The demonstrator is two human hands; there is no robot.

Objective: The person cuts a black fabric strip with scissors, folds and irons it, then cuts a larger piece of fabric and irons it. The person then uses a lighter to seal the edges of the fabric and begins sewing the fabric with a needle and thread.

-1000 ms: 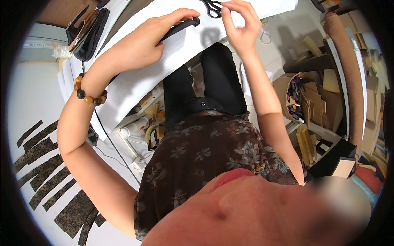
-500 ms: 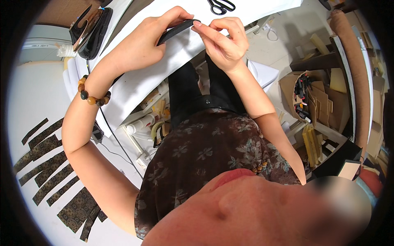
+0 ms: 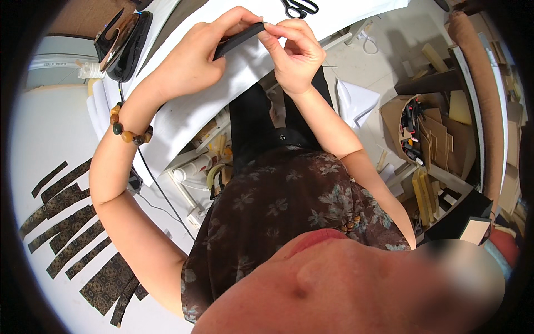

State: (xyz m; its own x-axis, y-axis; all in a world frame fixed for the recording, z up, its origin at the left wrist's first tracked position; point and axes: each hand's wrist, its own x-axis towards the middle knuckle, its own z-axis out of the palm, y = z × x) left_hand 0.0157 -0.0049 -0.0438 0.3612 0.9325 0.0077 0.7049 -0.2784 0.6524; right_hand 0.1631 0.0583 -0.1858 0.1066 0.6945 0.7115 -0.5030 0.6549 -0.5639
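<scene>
A narrow black strip, apparently folded fabric [image 3: 240,41], is stretched between my hands above the front edge of a white-covered table [image 3: 183,123]. My left hand [image 3: 194,58] is closed on it, the fingers running along its far side and the thumb below. At the strip's right end, my right hand [image 3: 295,58] pinches the tip between thumb and fingers. The fingertips of both hands almost meet there. Part of the strip is hidden inside my left hand.
Black-handled scissors [image 3: 300,8] lie at the table's far edge. A dark clothes iron [image 3: 129,47] stands at the upper left. Patterned dark fabric pieces [image 3: 108,284] lie on a white surface at the lower left. A cardboard box [image 3: 394,123] stands at right.
My right hand has shifted slightly left, and its thumb has come down under the strip's end. The strip's tip is now less exposed. My left hand keeps its grip.
</scene>
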